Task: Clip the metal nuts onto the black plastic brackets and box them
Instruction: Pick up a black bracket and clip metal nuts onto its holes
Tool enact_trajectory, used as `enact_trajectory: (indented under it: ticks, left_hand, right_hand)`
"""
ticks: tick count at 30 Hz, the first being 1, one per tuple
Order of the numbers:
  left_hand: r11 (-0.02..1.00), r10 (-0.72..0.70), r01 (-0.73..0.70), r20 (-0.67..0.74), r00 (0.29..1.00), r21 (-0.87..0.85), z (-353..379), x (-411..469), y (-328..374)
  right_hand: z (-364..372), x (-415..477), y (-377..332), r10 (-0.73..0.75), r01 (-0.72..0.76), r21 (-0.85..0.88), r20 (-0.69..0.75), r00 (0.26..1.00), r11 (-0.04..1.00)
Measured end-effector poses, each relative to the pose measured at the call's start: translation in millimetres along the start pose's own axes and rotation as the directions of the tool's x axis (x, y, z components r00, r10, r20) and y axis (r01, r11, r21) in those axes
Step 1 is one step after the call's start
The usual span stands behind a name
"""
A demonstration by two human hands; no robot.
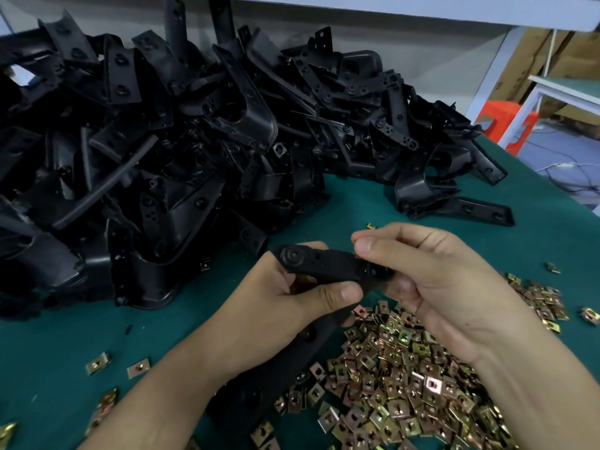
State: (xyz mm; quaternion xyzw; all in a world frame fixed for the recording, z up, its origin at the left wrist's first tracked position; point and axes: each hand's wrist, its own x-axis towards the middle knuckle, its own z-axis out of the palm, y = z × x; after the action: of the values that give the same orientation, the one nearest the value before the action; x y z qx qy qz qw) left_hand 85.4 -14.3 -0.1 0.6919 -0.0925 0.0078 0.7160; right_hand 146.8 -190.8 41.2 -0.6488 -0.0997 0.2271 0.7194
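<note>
A black plastic bracket (324,264) is held up over the green table. My left hand (279,303) grips its left arm, thumb on top. My right hand (431,280) holds the bracket's right end, thumb and forefinger pinched at its top edge; whether a nut sits between them is hidden. The bracket's lower arm (276,378) runs down between my forearms. A heap of brass-coloured metal nuts (406,384) lies under my right hand. No box is in view.
A big pile of black brackets (178,141) fills the back and left of the green table (535,228). Loose nuts (97,363) lie scattered at the front left. The table's right edge drops off near a red stool (500,115) and a white frame.
</note>
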Motion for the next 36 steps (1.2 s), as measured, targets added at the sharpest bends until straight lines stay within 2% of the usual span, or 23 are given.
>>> enact_trajectory:
  ticks: [4, 10, 15, 18, 20, 23, 25, 28, 30, 33, 36]
  left_hand:
    - [0.999, 0.020, -0.019, -0.026, 0.999, 0.027, -0.4, -0.7, -0.1]
    - [0.999, 0.031, -0.033, -0.055, 0.998, -0.024, 2.3, 0.2, -2.7]
    - [1.000, 0.020, -0.019, -0.092, 0.996, 0.002, -2.9, -1.5, -4.3]
    - [1.000, 0.003, -0.007, -0.168, 0.986, -0.025, -2.5, -0.9, -4.6]
    - [1.000, -0.018, 0.014, -0.204, 0.979, -0.022, -0.8, -0.1, -5.1]
    - [0.997, -0.043, 0.029, -0.184, 0.982, -0.076, 3.1, -0.3, -7.4]
    - [0.986, -0.090, 0.064, -0.170, 0.981, -0.151, 4.7, -2.7, -5.7]
    - [0.942, -0.154, 0.102, -0.140, 0.978, -0.320, -0.6, -4.9, -1.5]
    - [0.920, -0.132, 0.089, -0.089, 0.987, -0.383, -4.2, -4.7, 1.6]
    - [0.922, -0.115, 0.062, -0.118, 0.986, -0.382, -10.0, -4.2, 2.0]
    - [0.954, -0.097, 0.058, -0.122, 0.988, -0.295, -16.5, -4.2, 0.0]
  right_hand:
    - [1.4, -0.2, 0.3, -0.006, 0.005, -0.028, -0.009, 1.000, 1.000]
    - [0.4, 0.1, 3.2, -0.026, 0.028, -0.065, 0.027, 0.999, 0.998]
    - [5.6, -2.5, 1.8, -0.050, 0.062, -0.238, 0.054, 0.997, 0.969]
    - [5.0, -3.2, -0.3, -0.025, 0.066, -0.300, 0.140, 0.990, 0.952]
    - [1.9, -1.1, 2.6, -0.008, 0.043, -0.212, 0.165, 0.986, 0.976]
    - [-7.1, 2.3, 3.6, 0.003, -0.013, 0.119, 0.086, 0.996, 0.993]
    - [-13.5, 6.0, 3.2, 0.003, -0.008, 0.212, 0.021, 1.000, 0.977]
    - [-16.5, 11.4, 6.2, 0.008, -0.001, 0.263, -0.025, 1.000, 0.965]
    - [-15.7, 12.5, 8.0, 0.022, -0.012, 0.316, -0.029, 0.999, 0.949]
    - [-19.5, 14.0, 8.6, 0.019, -0.006, 0.341, -0.035, 0.999, 0.940]
    - [-22.6, 13.6, 6.1, 0.000, 0.010, 0.260, -0.040, 0.999, 0.966]
